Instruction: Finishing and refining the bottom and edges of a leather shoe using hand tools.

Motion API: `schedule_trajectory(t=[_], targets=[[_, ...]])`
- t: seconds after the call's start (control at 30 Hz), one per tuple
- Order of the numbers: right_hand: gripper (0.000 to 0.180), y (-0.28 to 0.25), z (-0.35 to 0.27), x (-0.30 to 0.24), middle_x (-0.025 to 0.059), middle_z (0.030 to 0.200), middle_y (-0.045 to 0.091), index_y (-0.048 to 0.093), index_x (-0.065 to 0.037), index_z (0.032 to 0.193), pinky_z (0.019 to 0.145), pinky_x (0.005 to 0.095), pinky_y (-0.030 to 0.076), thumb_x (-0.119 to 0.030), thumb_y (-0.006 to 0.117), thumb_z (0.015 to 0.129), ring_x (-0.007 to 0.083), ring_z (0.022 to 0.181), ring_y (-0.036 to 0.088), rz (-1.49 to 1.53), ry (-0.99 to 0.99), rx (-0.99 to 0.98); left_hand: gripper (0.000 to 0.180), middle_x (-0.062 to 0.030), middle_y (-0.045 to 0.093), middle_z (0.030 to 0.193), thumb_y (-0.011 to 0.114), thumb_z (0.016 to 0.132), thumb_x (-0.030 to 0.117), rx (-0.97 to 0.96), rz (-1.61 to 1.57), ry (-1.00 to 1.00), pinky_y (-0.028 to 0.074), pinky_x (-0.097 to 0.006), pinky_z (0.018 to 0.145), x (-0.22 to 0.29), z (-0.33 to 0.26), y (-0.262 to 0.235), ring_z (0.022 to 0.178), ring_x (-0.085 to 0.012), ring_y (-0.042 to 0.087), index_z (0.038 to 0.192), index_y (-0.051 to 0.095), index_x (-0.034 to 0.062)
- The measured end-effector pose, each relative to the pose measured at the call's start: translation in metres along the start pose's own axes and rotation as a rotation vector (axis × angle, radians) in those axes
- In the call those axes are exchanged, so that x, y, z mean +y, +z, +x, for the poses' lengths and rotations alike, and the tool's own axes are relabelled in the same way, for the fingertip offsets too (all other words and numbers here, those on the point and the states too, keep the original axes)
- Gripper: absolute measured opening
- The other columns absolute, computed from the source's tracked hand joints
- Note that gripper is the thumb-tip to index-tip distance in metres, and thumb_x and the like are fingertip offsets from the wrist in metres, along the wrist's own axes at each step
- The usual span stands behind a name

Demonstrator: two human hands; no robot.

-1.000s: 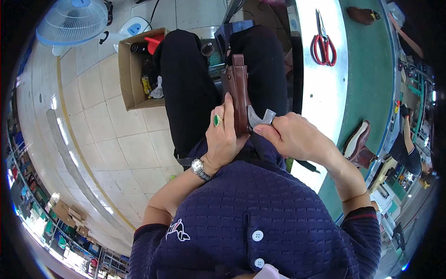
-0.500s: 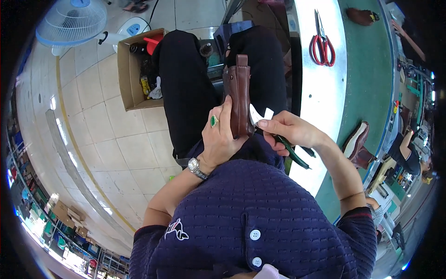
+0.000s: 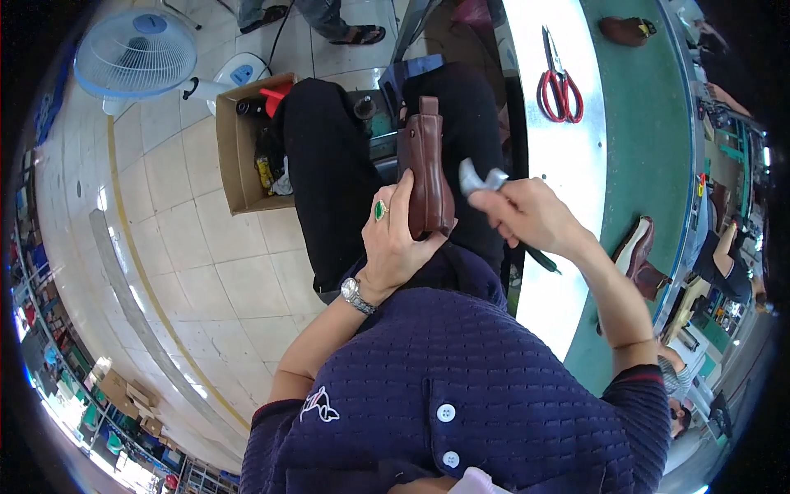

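Note:
A brown leather boot [image 3: 425,181] lies over my lap, its pull tab pointing away from me and its rounded end close to my belly. My left hand [image 3: 397,235] grips that near end, fingers along the left side and thumb at the bottom. To the right of the boot, my right hand [image 3: 531,216] is closed on green-handled pincers [image 3: 541,260]. Their metal head is blurred by motion and stands a little apart from the leather. Most of the handles is hidden in my palm.
At my right runs a pale metal bench edge with red-handled scissors [image 3: 560,90]. Beyond it, a green bench top [image 3: 638,140] bears another brown boot [image 3: 642,257] and a small brown piece [image 3: 627,30]. On the left are a cardboard box [image 3: 234,177] and a fan [image 3: 136,53].
My right hand has drawn the pincers away from the boot's side, to the right and slightly upward. The boot has turned a little in my left hand. Someone's feet have appeared at the top.

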State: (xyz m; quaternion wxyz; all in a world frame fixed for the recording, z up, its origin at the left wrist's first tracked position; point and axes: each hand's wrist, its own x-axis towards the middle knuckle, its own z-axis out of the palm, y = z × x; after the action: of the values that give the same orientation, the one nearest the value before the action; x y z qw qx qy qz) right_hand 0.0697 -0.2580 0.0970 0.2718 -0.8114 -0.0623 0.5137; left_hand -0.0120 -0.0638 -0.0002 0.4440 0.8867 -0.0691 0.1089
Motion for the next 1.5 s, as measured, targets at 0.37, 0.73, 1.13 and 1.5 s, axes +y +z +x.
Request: schedule_trajectory(t=[0.37, 0.73, 1.13, 1.5], targets=[[0.046, 0.021, 0.003, 0.213, 0.0233, 0.112, 0.057, 0.049, -0.005, 0.134, 0.081, 0.0462, 0.052, -0.008, 0.059, 0.089, 0.0395, 0.098, 0.061, -0.265, 0.329, 0.993, 0.090, -0.0158, 0.061, 0.109, 0.093, 0.058, 0.030, 0.235, -0.020, 0.364, 0.055, -0.032, 0.070, 0.042, 0.075, -0.009, 0.090, -0.0257, 0.061, 0.127, 0.050, -0.0074], [0.105, 0.002, 0.050, 0.052, 0.0253, 0.150, 0.031, 0.017, -0.001, 0.152, 0.115, 0.0426, 0.027, -0.022, 0.079, 0.070, 0.0384, 0.140, 0.032, 0.158, -0.771, 1.140, 0.089, -0.0189, 0.062, 0.117, 0.091, 0.057, 0.023, 0.208, -0.066, 0.553, 0.054, -0.034, 0.078, 0.080, 0.116, -0.004, 0.097, -0.0288, 0.063, 0.131, 0.050, -0.0041], [0.116, -0.008, 0.049, 0.070, 0.0258, 0.149, 0.034, -0.004, 0.000, 0.153, 0.108, 0.0365, 0.036, -0.040, 0.075, 0.078, 0.0340, 0.134, 0.043, 0.561, -0.765, 1.093, 0.088, -0.0204, 0.057, 0.124, 0.083, 0.058, 0.009, -0.001, -0.211, 0.563, 0.048, -0.039, 0.092, 0.095, 0.135, 0.036, 0.110, -0.0333, 0.057, 0.136, 0.044, -0.0048], [0.119, -0.013, 0.026, 0.050, 0.0281, 0.151, 0.029, 0.011, -0.004, 0.154, 0.112, 0.0456, 0.030, -0.019, 0.087, 0.064, 0.0425, 0.138, 0.034, 0.522, -0.780, 1.220, 0.087, -0.0199, 0.058, 0.131, 0.085, 0.075, 0.031, -0.555, -0.698, 0.008, 0.046, -0.033, 0.098, 0.100, 0.152, -0.007, 0.114, -0.0191, 0.058, 0.140, 0.042, -0.0081]])
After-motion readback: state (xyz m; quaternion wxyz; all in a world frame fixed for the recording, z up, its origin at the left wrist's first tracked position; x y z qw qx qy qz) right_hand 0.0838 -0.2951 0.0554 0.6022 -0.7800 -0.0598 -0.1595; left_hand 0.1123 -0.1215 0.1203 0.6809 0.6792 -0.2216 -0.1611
